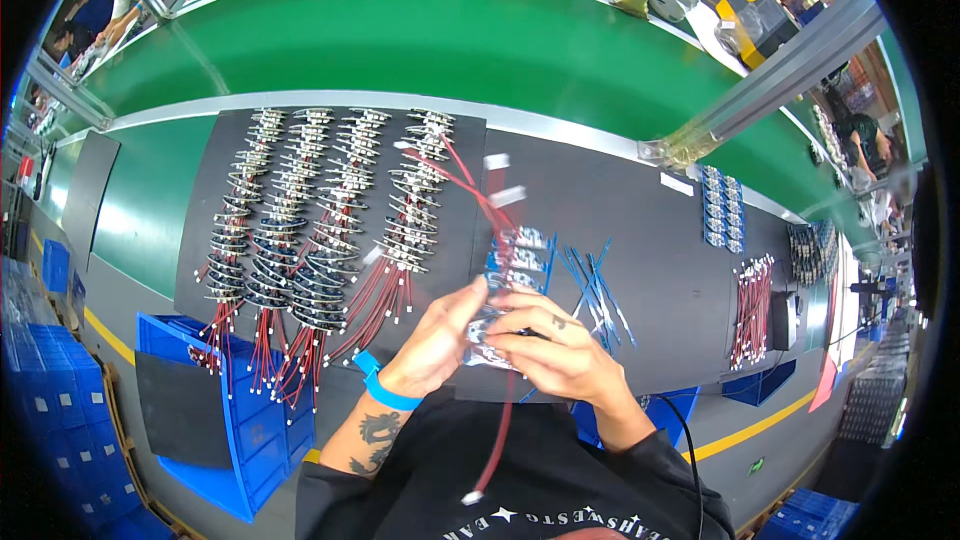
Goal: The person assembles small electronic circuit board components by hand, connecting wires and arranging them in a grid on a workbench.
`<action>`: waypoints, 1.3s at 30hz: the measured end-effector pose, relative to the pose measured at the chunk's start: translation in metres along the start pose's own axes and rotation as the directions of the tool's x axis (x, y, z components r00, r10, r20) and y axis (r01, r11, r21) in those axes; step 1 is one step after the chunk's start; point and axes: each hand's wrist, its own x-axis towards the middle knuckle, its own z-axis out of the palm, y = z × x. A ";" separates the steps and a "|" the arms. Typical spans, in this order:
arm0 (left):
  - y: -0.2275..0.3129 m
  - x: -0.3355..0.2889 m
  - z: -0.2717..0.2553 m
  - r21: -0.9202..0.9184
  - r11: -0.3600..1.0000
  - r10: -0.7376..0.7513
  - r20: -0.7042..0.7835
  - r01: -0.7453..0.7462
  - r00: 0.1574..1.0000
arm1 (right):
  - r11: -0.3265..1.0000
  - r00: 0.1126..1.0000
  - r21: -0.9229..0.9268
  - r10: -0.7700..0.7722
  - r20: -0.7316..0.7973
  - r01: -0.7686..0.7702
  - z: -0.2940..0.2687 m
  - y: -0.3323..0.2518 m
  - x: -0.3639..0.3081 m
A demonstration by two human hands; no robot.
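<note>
My left hand (437,338) and my right hand (560,345) are drawn together at the near edge of the black mat, their fingers pinched on a blue circuit board panel (528,285). Red wire leads (483,198) with white connectors stick up from between my fingers, blurred by motion. Another red lead (495,450) hangs below toward my shirt, ending in a white plug. The fingers hide where the leads meet the board. Just right of the hands lie several thin blue strips (598,290).
On the left of the black mat (640,230) stand rows of small boards (330,205) trailing red leads. A bundle of red leads (752,310) and blue panels (723,208) lie right. A metal post (775,75) rises by the green conveyor (380,35). Blue bins (265,430) are below.
</note>
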 end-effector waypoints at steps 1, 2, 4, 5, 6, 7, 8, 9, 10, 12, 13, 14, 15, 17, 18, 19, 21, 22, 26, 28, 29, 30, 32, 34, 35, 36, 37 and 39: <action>-0.009 0.003 -0.001 0.080 0.981 0.181 -0.047 -0.177 0.982 | 1.000 1.000 0.013 0.000 0.010 0.000 0.004 -0.003 0.000; -0.013 0.003 -0.001 0.026 0.976 0.217 -0.086 -0.215 0.972 | 0.993 0.981 -0.072 0.082 -0.174 -0.096 0.007 -0.006 0.000; -0.016 0.005 0.001 -0.059 0.973 0.208 -0.180 -0.222 0.961 | 0.912 0.776 0.005 0.352 -0.524 -0.411 0.015 -0.007 -0.016; -0.016 0.006 0.005 -0.102 0.965 0.218 -0.202 -0.242 0.955 | 0.838 0.664 0.265 0.541 -0.516 -0.477 0.016 -0.010 -0.015; -0.017 0.008 0.012 -0.083 0.954 0.258 -0.259 -0.288 0.931 | 0.753 0.700 0.318 0.655 -0.283 -0.576 0.014 -0.010 -0.019; -0.018 0.007 0.016 -0.060 0.942 0.296 -0.314 -0.330 0.902 | 0.655 0.688 0.337 0.725 -0.032 -0.676 0.012 -0.009 -0.023; -0.022 0.005 0.014 -0.067 0.943 0.288 -0.328 -0.326 0.900 | 0.757 0.785 0.220 0.613 0.087 -0.615 0.015 -0.008 -0.025; -0.026 0.008 0.009 0.013 0.949 0.306 -0.294 -0.316 0.906 | 0.789 0.819 0.219 0.561 0.125 -0.574 0.018 -0.011 -0.019; -0.027 0.009 0.006 0.094 0.947 0.321 -0.256 -0.307 0.912 | 0.776 0.812 0.241 0.565 0.144 -0.583 0.020 -0.011 -0.020; -0.016 0.003 0.005 0.081 0.964 0.265 -0.214 -0.253 0.940 | 0.757 0.801 0.264 0.573 0.171 -0.598 0.019 -0.013 -0.021; -0.012 0.003 0.004 0.074 0.976 0.214 -0.162 -0.205 0.963 | 0.766 0.814 0.274 0.545 0.200 -0.581 0.016 -0.014 -0.019; -0.014 0.008 0.004 0.017 0.979 0.202 -0.172 -0.202 0.964 | 0.776 0.825 0.284 0.516 0.228 -0.564 0.015 -0.014 -0.018; -0.016 0.010 0.005 0.013 0.980 0.198 -0.178 -0.199 0.964 | 0.771 0.822 0.287 0.518 0.235 -0.568 0.016 -0.014 -0.019; -0.018 0.013 0.007 0.068 0.984 0.175 -0.295 -0.162 0.939 | 0.784 0.832 0.283 0.499 0.243 -0.553 0.018 -0.013 -0.021; -0.022 0.016 0.005 0.058 0.974 0.226 -0.242 -0.219 0.943 | 0.780 0.828 0.283 0.503 0.248 -0.558 0.019 -0.013 -0.023; -0.023 0.017 0.006 0.053 0.975 0.222 -0.245 -0.215 0.944 | 0.772 0.844 0.342 0.476 0.248 -0.536 0.021 -0.012 -0.026; -0.021 0.015 0.011 -0.062 0.988 0.127 -0.178 -0.140 0.976 | 0.757 0.856 0.400 0.453 0.248 -0.517 0.024 -0.011 -0.032; -0.021 0.017 0.018 -0.124 0.985 0.098 -0.182 -0.121 0.978 | 0.708 0.854 0.478 0.443 0.272 -0.520 0.025 -0.010 -0.036; -0.027 0.022 0.011 0.081 0.983 0.181 -0.201 -0.167 0.963 | 0.729 0.866 0.474 0.465 0.186 -0.494 0.016 -0.005 -0.039; -0.033 0.021 0.017 0.183 0.956 0.264 -0.186 -0.231 0.946 | 0.737 0.823 0.415 0.564 0.059 -0.534 0.004 0.001 -0.038; -0.035 0.021 0.018 0.282 0.912 0.350 -0.165 -0.296 0.922 | 0.729 0.766 0.355 0.641 -0.051 -0.586 0.004 0.002 -0.036; -0.034 0.021 0.013 0.285 0.938 0.233 -0.099 -0.197 0.967 | 0.723 0.758 0.349 0.651 -0.051 -0.597 -0.001 0.003 -0.031; -0.027 0.022 0.016 0.208 0.971 0.135 -0.084 -0.115 0.987 | 0.716 0.747 0.342 0.662 -0.057 -0.609 -0.005 0.003 -0.029; -0.031 0.026 0.015 0.069 0.986 0.153 -0.029 -0.151 0.988 | 0.649 0.725 0.487 0.688 -0.047 -0.584 -0.002 0.004 -0.031; -0.028 0.026 0.016 0.074 0.986 0.152 -0.030 -0.150 0.988 | 0.649 0.725 0.491 0.687 -0.049 -0.581 0.000 0.006 -0.033; -0.024 0.028 0.016 0.044 0.997 0.061 -0.019 -0.060 0.998 | 0.606 0.707 0.575 0.704 -0.066 -0.550 0.003 0.010 -0.038; -0.023 0.030 0.017 0.016 0.999 -0.031 -0.006 0.031 1.000 | 0.559 0.688 0.653 0.721 -0.080 -0.510 0.006 0.013 -0.042; -0.035 0.038 0.012 0.012 1.000 0.013 -0.028 -0.013 1.000 | 0.547 0.683 0.695 0.722 -0.110 -0.467 0.013 0.018 -0.044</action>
